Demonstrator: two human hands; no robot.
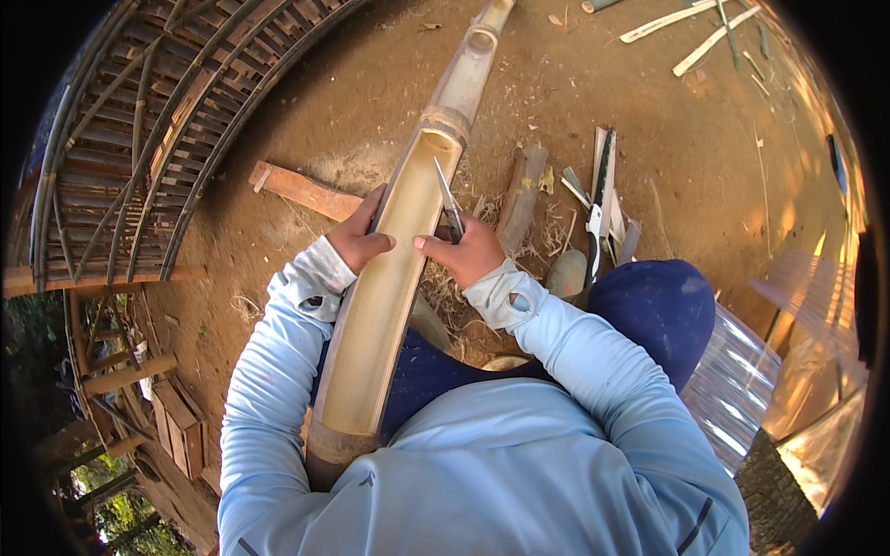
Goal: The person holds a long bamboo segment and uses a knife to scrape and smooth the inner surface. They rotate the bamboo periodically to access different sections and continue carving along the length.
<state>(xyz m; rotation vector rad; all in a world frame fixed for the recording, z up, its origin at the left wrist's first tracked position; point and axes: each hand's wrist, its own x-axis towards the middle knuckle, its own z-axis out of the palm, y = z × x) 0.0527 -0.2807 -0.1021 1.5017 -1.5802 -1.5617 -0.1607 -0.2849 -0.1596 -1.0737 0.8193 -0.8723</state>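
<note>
A long piece of bamboo (384, 278), split open lengthwise with its pale hollow facing up, slants from beside my waist toward the far side. My left hand (358, 235) is closed round its left edge, the thumb reaching over the rim. In my right hand (469, 248) is a knife (447, 193); its pointed blade is angled up and away beside the bamboo's right rim. The right thumb rests at that rim. Fingers of both hands are partly hidden, the left ones behind the bamboo.
A slatted bamboo platform (120, 157) fills the upper left. A reddish board (311, 193) and a short log (522, 196) lie on the dirt floor. A white-handled saw (598, 199) rests on wood strips at my right. Farther off are split strips (714, 42); clear plastic sheeting (732, 385) is at right.
</note>
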